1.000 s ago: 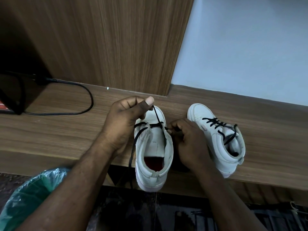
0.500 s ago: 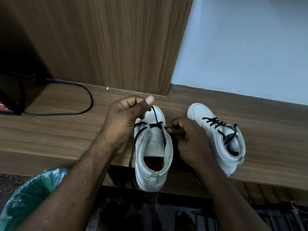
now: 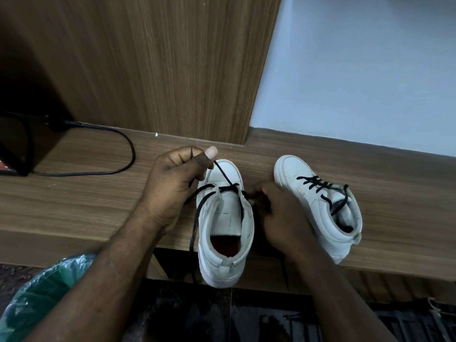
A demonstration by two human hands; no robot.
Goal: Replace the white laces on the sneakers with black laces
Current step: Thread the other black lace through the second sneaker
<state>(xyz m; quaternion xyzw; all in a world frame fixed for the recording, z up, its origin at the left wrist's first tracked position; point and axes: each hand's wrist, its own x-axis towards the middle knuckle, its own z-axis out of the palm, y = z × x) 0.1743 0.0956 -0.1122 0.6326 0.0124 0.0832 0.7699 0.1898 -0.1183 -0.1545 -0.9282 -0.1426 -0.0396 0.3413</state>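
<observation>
While looking down over a wooden shelf (image 3: 74, 206), counting two white sneakers standing on it, near each other but not touching, toes pointing towards the back; counting two hands as well, both working at the shoe nearer the middle; finding that unfinished sneaker (image 3: 225, 223) sitting with its heel jutting past the shelf's front edge, red lining showing inside; pinching one strand of its black lace (image 3: 222, 172) between thumb and curled forefinger of the left hand (image 3: 172, 186), holding that strand taut and slanting up over the toe from the lowest eyelets; crossing only one row of eyelets with this lace, leaving the tongue behind it bare; trailing another stretch of the same lace down the shoe's left side and past the shelf edge; curling the fingers of the right hand (image 3: 283, 213) tightly together at the shoe's right eyelet edge, closing on the lace just where it is coming out, with a dark strand hanging below that wrist; standing to the right, apart from both hands' fingertips, the laced sneaker (image 3: 320, 213), carrying a second black lace (image 3: 318, 186) crossing in several rows, ends lying loose in the opening; making two black laces in all; looping over the shelf at the left, one black cable (image 3: 123, 149); bulging below the shelf at lower left, one green plastic bag (image 3: 42, 292); rising behind, one wooden panel (image 3: 160, 70) and one pale wall (image 3: 357, 70)
</observation>
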